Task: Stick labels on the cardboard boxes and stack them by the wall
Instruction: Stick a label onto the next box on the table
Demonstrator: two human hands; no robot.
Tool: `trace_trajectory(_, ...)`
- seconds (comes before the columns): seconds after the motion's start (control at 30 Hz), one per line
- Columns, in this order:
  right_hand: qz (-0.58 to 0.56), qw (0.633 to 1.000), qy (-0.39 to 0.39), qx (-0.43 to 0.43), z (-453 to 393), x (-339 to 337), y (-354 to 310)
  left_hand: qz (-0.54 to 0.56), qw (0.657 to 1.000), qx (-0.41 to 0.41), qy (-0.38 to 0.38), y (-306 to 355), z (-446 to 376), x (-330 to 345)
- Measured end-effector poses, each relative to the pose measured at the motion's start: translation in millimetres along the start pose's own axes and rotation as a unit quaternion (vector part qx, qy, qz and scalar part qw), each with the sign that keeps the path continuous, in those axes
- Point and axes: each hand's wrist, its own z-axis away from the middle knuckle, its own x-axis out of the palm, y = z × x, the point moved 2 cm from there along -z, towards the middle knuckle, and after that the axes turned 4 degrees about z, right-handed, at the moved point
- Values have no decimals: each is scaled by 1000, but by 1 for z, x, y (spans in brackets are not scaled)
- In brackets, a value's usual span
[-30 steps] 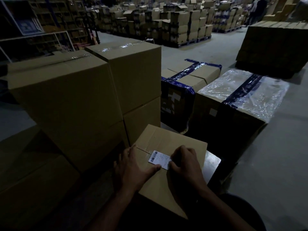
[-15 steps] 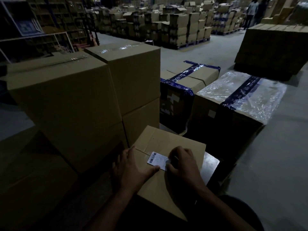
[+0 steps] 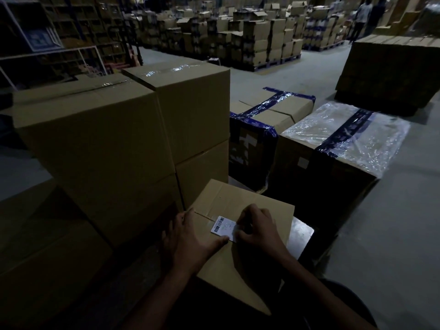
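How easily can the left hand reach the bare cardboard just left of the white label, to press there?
Probably yes. The left hand lies flat on the small box with its thumb beside the label. Nothing covers that cardboard; the right hand works at the label's other edge.

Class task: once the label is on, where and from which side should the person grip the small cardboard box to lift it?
Probably by its two opposite side walls, one hand from each side: the small cardboard box lies flat with a broad top, too wide for one hand, and the label stays untouched.
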Motion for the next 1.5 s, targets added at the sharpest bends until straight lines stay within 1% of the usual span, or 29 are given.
trace_trajectory(0.1,16,1000,1,-12,-1,3,-1,-6,1000,6,3,0,0,0)
trace_trajectory(0.23,9,1000,-13,-15,-6,2,1,-16,1000,10,11,-1,0,2)
trace_trajectory(0.33,-12,1000,-8,-17,-6,1,1,-15,1000,9,4,-1,-1,2)
trace_trajectory(0.47,22,999,-17,-44,-5,5,-1,-13,1000,7,1,-2,-1,3)
trace_trajectory(0.63,1,1000,-25,-7,-15,7,-6,-16,1000,8,7,0,-1,0)
trace_trajectory(0.8,24,999,-24,-20,-14,10,-8,-25,1000,11,3,-1,0,1)
trace_trajectory(0.93,20,998,-52,-4,-21,10,-10,-23,1000,7,-2,0,-1,1)
trace_trajectory(1.07,30,998,-45,-27,-20,10,-13,-25,1000,8,-2,0,0,1)
trace_trajectory(1.13,19,998,-56,-24,-20,11,-13,-27,1000,8,-3,0,0,0)
trace_trajectory(1.23,-28,997,-67,-10,-23,7,-8,-24,1000,4,-12,1,0,-1)
trace_trajectory(1.3,-60,996,-64,-25,-22,3,-6,-13,1000,4,-13,2,1,-2)
trace_trajectory(1.37,-73,996,-44,-30,-18,-2,-2,-8,1000,4,-12,2,2,-2)
trace_trajectory(1.5,-60,998,-20,-23,-5,-5,12,-2,1000,-1,-8,2,1,1)
